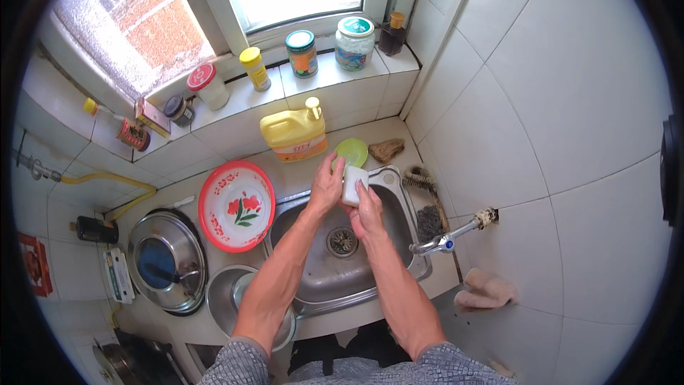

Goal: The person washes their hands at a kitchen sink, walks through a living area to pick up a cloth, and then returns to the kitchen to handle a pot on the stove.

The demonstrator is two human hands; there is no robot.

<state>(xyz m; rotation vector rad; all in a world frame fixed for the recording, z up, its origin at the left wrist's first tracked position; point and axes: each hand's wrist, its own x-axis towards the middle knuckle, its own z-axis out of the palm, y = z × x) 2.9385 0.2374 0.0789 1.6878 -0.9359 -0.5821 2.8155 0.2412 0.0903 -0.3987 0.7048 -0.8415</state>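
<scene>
A white bar of soap (352, 185) is held in my right hand (368, 208), with the thumb lying across its upper face. My left hand (327, 184) is close beside the soap's left edge, its fingers pointing away from me. Whether it touches the bar is hard to tell. Both hands are over the far part of a stainless steel sink (331, 272), whose drain strainer (342, 241) shows between my forearms. Just beyond my fingers, a light green plastic dish (352, 151) sits on the counter behind the sink.
A yellow detergent jug (294, 136) stands behind the sink. Left are a red-rimmed enamel basin (219, 214), a metal bowl (222, 297) and a lidded pan (160, 243). At right, a tap (446, 240) reaches from the tiled wall near a dark scouring pad (429, 223). Several jars line the windowsill (278, 85).
</scene>
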